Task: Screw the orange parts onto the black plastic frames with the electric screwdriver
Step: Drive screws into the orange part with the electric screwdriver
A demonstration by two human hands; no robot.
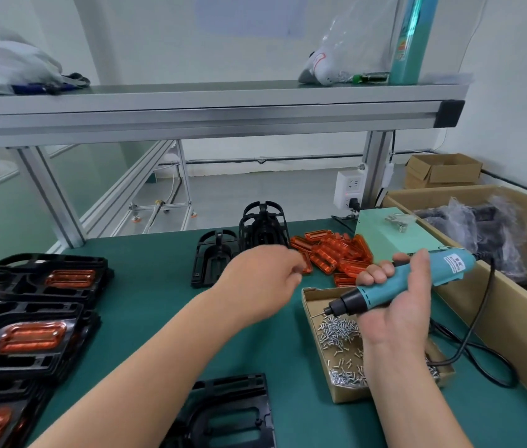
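the dark green bench mat [158,286] lies under both hands. beyond the right hand's [398,312] grip, on its outer side, stands a big brown cardboard box [514,312]. far across from that grip, past the left forearm, sit stacks of black plastic frames [29,367], each with a glossy, ribbed, translucent orange part seated in its middle. a bare black plastic frame [233,412] lies flat nearer the body than both hands. just ahead of the left hand [262,279] is a heap of loose orange rounded-rectangle parts [336,250]; its curled fingers reach the heap's edge, but blur hides whether they hold one. below the right grip sits a shallow cardboard tray [349,394] of small silver screws [339,331]. the right hand wraps the teal, black-nosed electric screwdriver [385,286], its tip angled down over the screws.
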